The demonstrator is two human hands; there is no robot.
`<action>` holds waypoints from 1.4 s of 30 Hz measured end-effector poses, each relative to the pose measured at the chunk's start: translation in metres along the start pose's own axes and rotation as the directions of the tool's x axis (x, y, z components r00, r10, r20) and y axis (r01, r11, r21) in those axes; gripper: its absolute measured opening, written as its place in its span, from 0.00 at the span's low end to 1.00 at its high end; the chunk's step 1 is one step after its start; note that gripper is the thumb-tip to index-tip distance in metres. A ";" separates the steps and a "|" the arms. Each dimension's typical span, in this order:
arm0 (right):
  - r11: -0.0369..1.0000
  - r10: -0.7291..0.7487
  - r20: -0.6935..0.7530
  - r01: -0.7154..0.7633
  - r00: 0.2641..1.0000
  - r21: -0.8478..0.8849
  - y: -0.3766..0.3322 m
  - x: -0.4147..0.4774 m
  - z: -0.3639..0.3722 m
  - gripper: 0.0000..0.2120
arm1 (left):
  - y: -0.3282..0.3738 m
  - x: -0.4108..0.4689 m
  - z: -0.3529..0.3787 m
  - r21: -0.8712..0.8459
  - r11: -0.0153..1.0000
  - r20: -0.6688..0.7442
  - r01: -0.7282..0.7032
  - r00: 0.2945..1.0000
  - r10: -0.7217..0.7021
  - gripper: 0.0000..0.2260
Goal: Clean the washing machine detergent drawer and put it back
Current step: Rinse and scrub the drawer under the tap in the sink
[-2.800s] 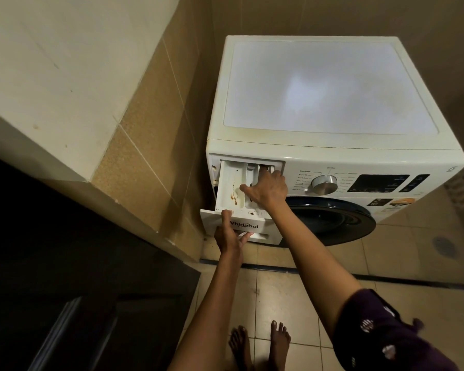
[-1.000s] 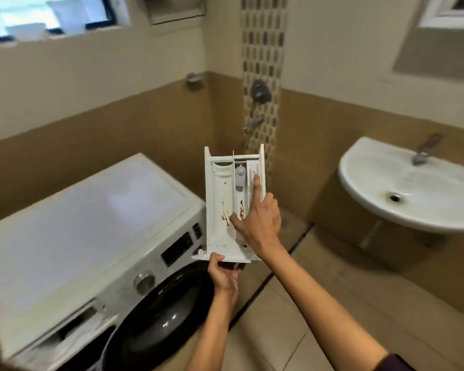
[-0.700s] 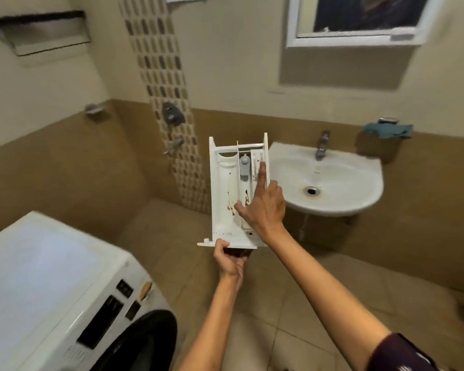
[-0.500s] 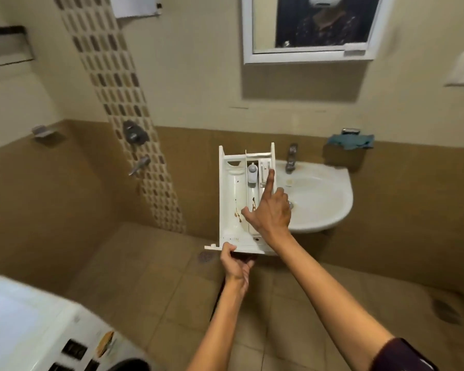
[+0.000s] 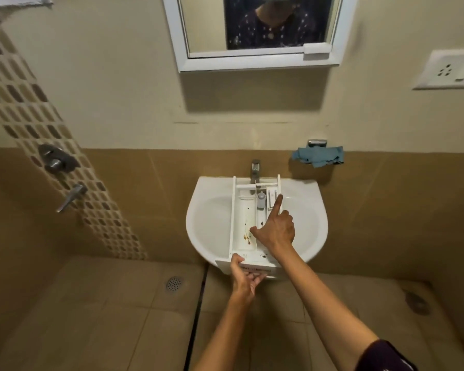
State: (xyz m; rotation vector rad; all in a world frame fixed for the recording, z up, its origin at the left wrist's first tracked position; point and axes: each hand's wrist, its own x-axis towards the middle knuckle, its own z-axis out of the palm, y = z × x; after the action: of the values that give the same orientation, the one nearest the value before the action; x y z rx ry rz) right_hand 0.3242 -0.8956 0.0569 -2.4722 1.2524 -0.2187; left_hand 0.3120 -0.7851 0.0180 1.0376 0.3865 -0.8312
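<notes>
White drawer (image 5: 243, 218), one, gripped by left hand (image 5: 244, 277) and right hand (image 5: 276, 231) over one sink (image 5: 198, 218).

Bare left forearm (image 5: 225, 330), bare right forearm (image 5: 324, 298), dark purple sleeve (image 5: 385, 356) at its top.

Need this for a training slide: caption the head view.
Stained detergent drawer held over the white sink: left hand grips its front, right hand steadies it from above.

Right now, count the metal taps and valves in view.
3. One basin tap stands at the back of the sink, behind the drawer; a round valve sits on the patterned tile strip at left; a lever tap hangs just below it. No others show.
</notes>
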 end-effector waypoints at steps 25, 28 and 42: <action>0.985 0.174 0.129 -0.170 0.976 -0.044 -0.004 0.091 0.043 0.52 | 0.014 0.101 0.036 -0.015 0.982 -0.074 0.186 0.980 -0.186 0.17; 0.983 0.185 0.169 -0.180 0.968 -0.045 -0.003 0.094 0.045 0.53 | 0.015 0.103 0.038 0.023 0.980 -0.108 0.197 0.975 -0.194 0.19; 0.977 0.208 0.206 -0.212 0.956 -0.004 -0.003 0.114 0.050 0.51 | 0.028 0.110 0.046 0.062 0.973 -0.081 0.224 0.972 -0.219 0.16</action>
State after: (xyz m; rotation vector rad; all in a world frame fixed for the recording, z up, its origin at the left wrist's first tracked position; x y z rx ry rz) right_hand 0.4091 -0.9730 0.0096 -2.2571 1.4011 0.0787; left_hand 0.3997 -0.8641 -0.0137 1.1060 0.5463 -1.0138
